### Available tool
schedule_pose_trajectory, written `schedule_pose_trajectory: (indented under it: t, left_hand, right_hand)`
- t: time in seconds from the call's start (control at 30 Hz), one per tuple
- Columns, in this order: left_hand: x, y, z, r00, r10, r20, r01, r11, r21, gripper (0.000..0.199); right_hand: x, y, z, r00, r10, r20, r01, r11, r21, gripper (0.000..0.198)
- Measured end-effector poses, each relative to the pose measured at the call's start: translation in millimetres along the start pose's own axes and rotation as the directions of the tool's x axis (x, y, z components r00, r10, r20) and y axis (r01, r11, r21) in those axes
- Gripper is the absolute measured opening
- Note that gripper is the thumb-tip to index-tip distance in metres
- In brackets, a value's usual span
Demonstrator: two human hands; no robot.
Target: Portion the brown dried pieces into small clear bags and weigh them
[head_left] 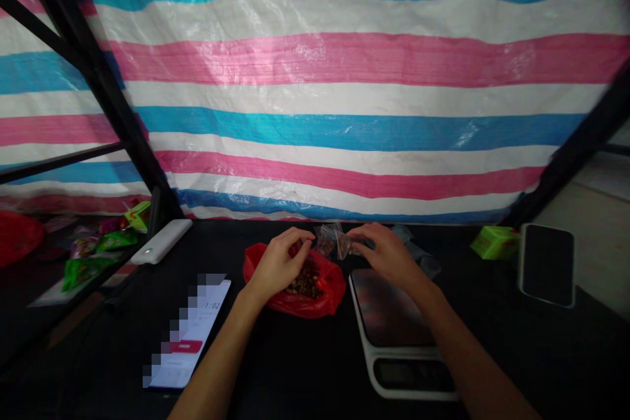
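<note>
Here the left hand (278, 261) rests with curled fingers over a red plastic bag (319, 292) of brown bits, and the right hand (386, 251) pinches a small clear pouch (339, 241) between both hands. Under the right wrist lies a kitchen scale (394, 328); left of the left arm, a lit phone (189, 335).

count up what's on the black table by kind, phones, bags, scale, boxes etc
phones: 2, a lit phone front left, a dark phone far right
red bags: 1, red bag under the left hand
small clear bags: 2, one clear bag, another clear bag at the right hand
scales: 1, scale
green boxes: 1, green box
white power banks: 1, power bank
total: 8
</note>
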State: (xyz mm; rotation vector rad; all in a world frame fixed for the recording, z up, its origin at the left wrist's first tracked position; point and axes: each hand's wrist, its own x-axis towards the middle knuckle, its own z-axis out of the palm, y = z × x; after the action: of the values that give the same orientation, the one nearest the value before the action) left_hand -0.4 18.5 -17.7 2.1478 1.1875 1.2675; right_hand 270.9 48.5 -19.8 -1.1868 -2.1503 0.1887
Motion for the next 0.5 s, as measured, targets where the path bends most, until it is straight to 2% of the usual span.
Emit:
schedule_pose_trajectory:
  t: [0.1, 0.23, 0.33, 0.5]
  left_hand:
    - [-1, 6, 6, 0.994, -0.092, 0.053, 0.098, 0.988, -0.118, 0.021]
    - [-2, 9, 11, 0.976, -0.129, 0.177, 0.171, 0.953, -0.249, 0.03]
    - [-2, 8, 12, 0.977, -0.129, 0.171, 0.18, 0.928, -0.326, 0.033]
    - [-1, 6, 14, 0.978, -0.157, 0.137, 0.204, 0.851, -0.484, 0.034]
  right_hand:
    - [1, -25, 1, 0.981, -0.162, -0.108, 0.169, 0.984, 0.056, 0.018]
    - [-3, -46, 8, 0.941, -0.31, -0.137, 0.321, 0.945, 0.062, 0.023]
    - [-5, -49, 11, 0.936, -0.313, -0.163, 0.33, 0.94, 0.092, 0.027]
    - [-7, -58, 10, 0.946, -0.204, -0.253, 0.242, 0.962, 0.129, 0.021]
